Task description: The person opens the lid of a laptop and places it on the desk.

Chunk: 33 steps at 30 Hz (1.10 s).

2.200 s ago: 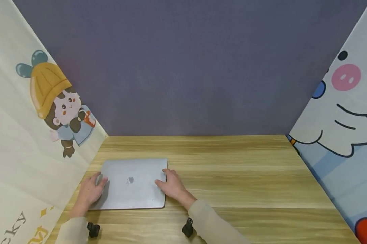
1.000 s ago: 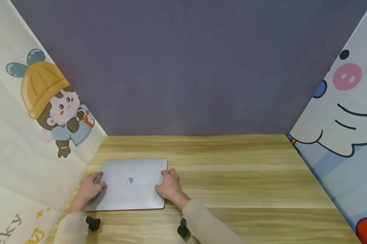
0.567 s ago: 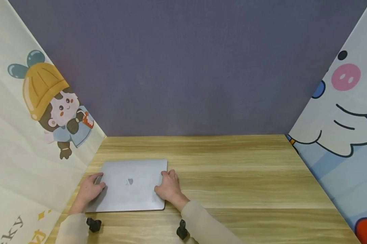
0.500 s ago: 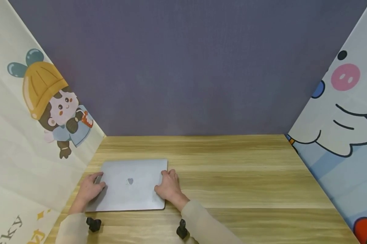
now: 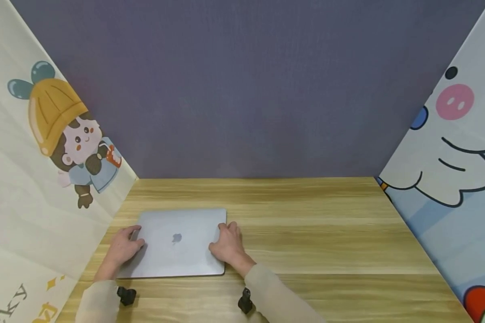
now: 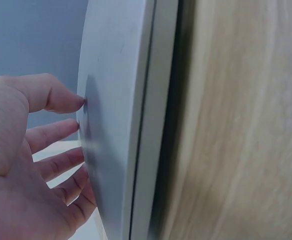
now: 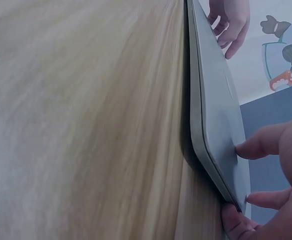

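A closed silver laptop (image 5: pixel 178 258) with a dark apple logo lies at the left of the wooden table. My left hand (image 5: pixel 123 246) grips its left side, thumb on the lid. In the left wrist view the other fingers (image 6: pixel 61 162) reach to the laptop's edge, where their tips are partly hidden. Opposite, my right hand (image 5: pixel 229 244) holds the right side. The right wrist view has the thumb (image 7: pixel 258 142) on the lid and a fingertip (image 7: pixel 231 217) tucked at the underside near the corner. A dark gap shows between the laptop's base and the wood.
The wooden table (image 5: pixel 307 233) stretches to the right of the laptop. A grey-purple panel (image 5: pixel 242 89) stands behind it. Cartoon-printed white sheets flank it, the left one (image 5: pixel 8 179) close to my left hand. Small black devices (image 5: pixel 127 296) sit at both wrists.
Both hands have closed in on the laptop's sides since the oldest frame. Over the last half second, the laptop and both hands have shifted slightly to the right.
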Available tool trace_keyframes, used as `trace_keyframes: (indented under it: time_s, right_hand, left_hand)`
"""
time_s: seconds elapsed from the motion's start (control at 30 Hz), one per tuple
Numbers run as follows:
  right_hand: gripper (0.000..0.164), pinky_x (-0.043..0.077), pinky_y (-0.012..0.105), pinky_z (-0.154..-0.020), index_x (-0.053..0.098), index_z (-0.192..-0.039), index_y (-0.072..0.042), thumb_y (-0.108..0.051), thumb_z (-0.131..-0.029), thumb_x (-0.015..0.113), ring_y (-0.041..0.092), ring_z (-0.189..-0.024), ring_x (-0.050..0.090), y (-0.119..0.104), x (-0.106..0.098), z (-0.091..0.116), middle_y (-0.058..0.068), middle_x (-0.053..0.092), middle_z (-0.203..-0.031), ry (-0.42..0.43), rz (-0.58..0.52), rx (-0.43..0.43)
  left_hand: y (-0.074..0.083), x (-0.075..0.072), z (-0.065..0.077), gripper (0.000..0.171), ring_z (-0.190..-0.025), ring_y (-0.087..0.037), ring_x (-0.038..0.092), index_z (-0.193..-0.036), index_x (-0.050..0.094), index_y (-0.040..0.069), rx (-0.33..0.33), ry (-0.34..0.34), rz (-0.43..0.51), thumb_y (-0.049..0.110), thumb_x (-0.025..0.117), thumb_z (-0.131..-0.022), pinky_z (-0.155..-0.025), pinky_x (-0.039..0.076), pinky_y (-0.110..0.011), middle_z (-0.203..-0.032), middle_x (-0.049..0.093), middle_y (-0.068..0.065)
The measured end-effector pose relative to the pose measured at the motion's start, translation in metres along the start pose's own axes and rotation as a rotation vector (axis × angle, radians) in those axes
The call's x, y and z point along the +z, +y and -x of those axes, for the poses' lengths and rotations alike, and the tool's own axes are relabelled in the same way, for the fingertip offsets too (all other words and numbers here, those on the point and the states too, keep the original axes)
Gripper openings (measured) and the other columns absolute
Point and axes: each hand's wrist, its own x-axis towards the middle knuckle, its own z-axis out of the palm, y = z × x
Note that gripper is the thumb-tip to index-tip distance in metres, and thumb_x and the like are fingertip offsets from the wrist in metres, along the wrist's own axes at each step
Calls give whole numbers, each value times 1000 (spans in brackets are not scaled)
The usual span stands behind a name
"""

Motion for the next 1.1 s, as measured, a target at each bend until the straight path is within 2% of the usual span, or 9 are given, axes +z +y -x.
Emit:
trace_keyframes:
  time_s: [0.33, 0.57, 0.87, 1.1]
  right_hand:
    - [66, 48, 41, -84, 57, -136, 4, -14, -76, 78, 27, -99, 44, 6, -8, 1, 16, 47, -110, -3, 3, 20]
    - [65, 48, 42, -86, 58, -135, 4, -14, -76, 78, 28, -102, 43, 12, -14, 0, 17, 46, -113, 5, -5, 28]
    - [66, 49, 45, -88, 57, -135, 2, -17, -76, 78, 30, -105, 44, 18, -21, 0, 18, 46, -116, 0, -8, 53]
    - [67, 49, 43, -86, 58, -135, 0, -17, -74, 78, 28, -103, 43, 26, -25, 0, 16, 46, -114, 9, -5, 63]
  left_hand:
    - [5, 6, 1, 59, -125, -54, 43, -143, 46, -10, 7, -12, -6, 15, 60, -91, -99, 42, -67, -141, 39, -38]
    - [11, 11, 1, 59, -120, -52, 46, -141, 47, -11, 33, -3, -21, 14, 62, -89, -97, 43, -66, -137, 42, -38]
    - [20, 18, 3, 55, -110, -46, 51, -137, 50, -10, 35, 13, -21, 12, 63, -88, -91, 47, -62, -129, 47, -35]
    - [27, 23, 4, 56, -113, -47, 51, -138, 50, -10, 46, 6, -26, 12, 65, -88, -93, 47, -63, -131, 47, -36]
